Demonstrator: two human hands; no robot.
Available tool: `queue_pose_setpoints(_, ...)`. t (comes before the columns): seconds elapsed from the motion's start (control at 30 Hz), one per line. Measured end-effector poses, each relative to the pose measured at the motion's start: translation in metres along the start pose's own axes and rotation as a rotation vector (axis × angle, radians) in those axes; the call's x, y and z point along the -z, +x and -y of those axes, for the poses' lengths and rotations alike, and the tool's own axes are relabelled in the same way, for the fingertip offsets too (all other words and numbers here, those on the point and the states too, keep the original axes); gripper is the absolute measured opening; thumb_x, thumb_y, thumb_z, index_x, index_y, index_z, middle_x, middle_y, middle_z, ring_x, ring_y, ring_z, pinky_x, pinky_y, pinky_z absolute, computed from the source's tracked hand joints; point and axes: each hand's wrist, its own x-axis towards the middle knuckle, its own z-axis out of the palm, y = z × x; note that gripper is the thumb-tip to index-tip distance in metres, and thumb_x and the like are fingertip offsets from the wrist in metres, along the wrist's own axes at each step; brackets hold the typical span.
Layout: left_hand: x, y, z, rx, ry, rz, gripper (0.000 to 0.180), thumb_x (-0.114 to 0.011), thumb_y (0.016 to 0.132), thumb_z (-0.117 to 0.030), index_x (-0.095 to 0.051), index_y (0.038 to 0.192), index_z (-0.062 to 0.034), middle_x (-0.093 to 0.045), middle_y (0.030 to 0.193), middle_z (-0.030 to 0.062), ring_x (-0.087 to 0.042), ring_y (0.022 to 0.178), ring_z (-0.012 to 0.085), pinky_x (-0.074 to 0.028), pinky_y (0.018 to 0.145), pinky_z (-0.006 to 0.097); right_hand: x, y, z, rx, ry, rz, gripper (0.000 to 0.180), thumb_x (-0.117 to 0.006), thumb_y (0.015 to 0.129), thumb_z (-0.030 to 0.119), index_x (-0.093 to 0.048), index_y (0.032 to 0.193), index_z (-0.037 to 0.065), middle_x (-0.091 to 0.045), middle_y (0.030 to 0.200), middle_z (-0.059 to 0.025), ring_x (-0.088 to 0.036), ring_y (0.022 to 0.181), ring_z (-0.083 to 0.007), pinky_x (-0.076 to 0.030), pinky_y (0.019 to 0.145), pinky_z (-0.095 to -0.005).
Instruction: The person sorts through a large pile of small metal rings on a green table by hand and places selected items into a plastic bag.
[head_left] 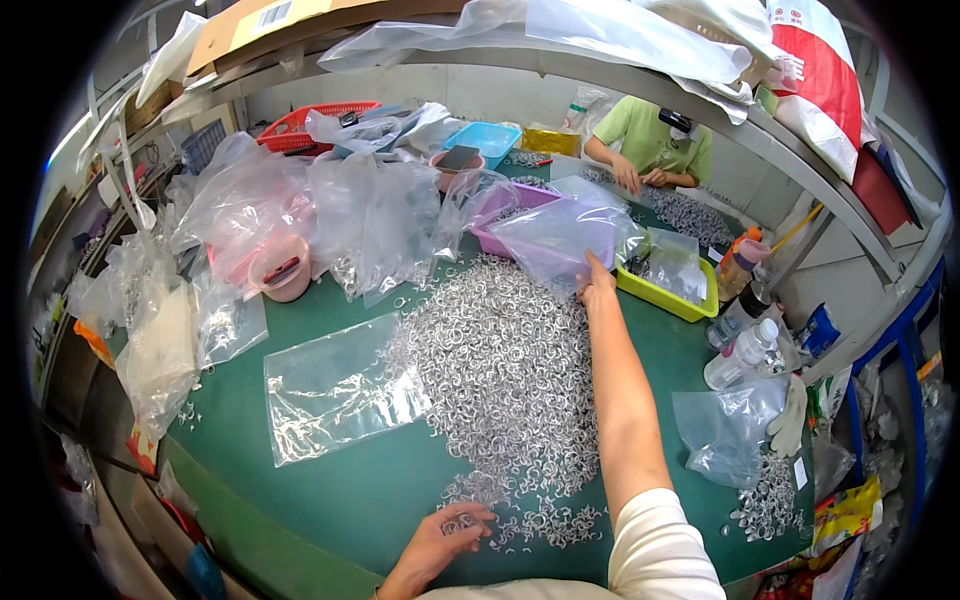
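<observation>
Far ahead, my right hand [598,279] is closed on a clear plastic bag [545,240] at the near right corner of a purple bin [490,208]. Whether those fingers also grip the bin's rim, I cannot tell. The bag drapes over the bin. Close to me, my left hand [440,543] curls around a few small silvery metal rings at the near edge of a big heap of rings [500,370]. The heap spreads over the green table [330,510]. Left of it, a flat clear bag [335,390] lies partly under the heap's edge.
A yellow-green basket [665,292] stands right of the purple bin. Bottles [742,353], a glove [789,418] and a smaller metal heap [768,500] lie at right. Plastic bags [370,215] and a pink bucket [280,268] crowd the left. Another person [650,145] sits across.
</observation>
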Motion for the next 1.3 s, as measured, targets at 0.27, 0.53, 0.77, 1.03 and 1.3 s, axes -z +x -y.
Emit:
queue_pose_setpoints(0.27,-0.003,-0.001,-0.011,0.008,-0.027,0.017,0.034,-0.051,0.085,0.006,-0.046,0.119,0.0041,-0.053,0.119,0.023,-0.055,0.108,0.0293,-0.051,0.082,0.031,-0.007,0.025,-0.015,-0.085,-0.109,0.244,0.012,-0.065,0.08,0.014,-0.057,0.083,0.006,-0.059,0.078,-0.0095,-0.055,0.057,-0.0213,-0.04,0.043,-0.0311)
queue_pose_setpoints(0.53,0.001,-0.002,-0.003,0.027,-0.129,-0.051,0.032,-0.052,0.085,0.006,-0.047,0.116,0.0043,-0.054,0.116,0.0238,-0.058,0.104,0.0307,-0.051,0.085,0.032,-0.011,-0.017,0.008,-0.035,0.03,0.234,0.015,-0.052,0.086,0.004,-0.056,0.1,0.0,-0.062,0.092,-0.0109,-0.061,0.085,-0.0264,-0.05,0.069,-0.0412)
queue_pose_setpoints(0.77,0.009,-0.01,0.003,-0.047,-0.158,0.013,0.03,-0.053,0.086,0.002,-0.047,0.116,0.0046,-0.056,0.113,0.0229,-0.058,0.103,0.0305,-0.049,0.088,0.035,-0.017,-0.134,0.076,0.579,-0.353,0.571,0.018,-0.056,0.083,0.014,-0.061,0.096,0.001,-0.06,0.09,-0.006,-0.054,0.081,-0.0155,-0.042,0.074,-0.0276)
queue_pose_setpoints(1.03,0.014,-0.024,0.007,-0.059,-0.16,0.052,0.031,-0.052,0.086,0.004,-0.046,0.116,0.0057,-0.055,0.113,0.0238,-0.06,0.1,0.0291,-0.052,0.084,0.03,0.019,-0.353,0.197,0.908,-0.234,0.929,0.007,-0.049,0.084,0.009,-0.053,0.086,0.003,-0.056,0.089,-0.0053,-0.054,0.091,-0.0186,-0.041,0.086,-0.0336)
queue_pose_setpoints(1.3,0.014,-0.028,0.002,-0.043,-0.151,0.1,0.031,-0.052,0.086,0.004,-0.045,0.116,0.0077,-0.054,0.115,0.0247,-0.058,0.104,0.0302,-0.05,0.088,0.031,-0.017,-0.452,0.35,1.274,0.256,1.023,0.013,-0.04,0.084,0.005,-0.049,0.093,0.001,-0.053,0.096,-0.0101,-0.051,0.1,-0.0264,-0.034,0.098,-0.0472)
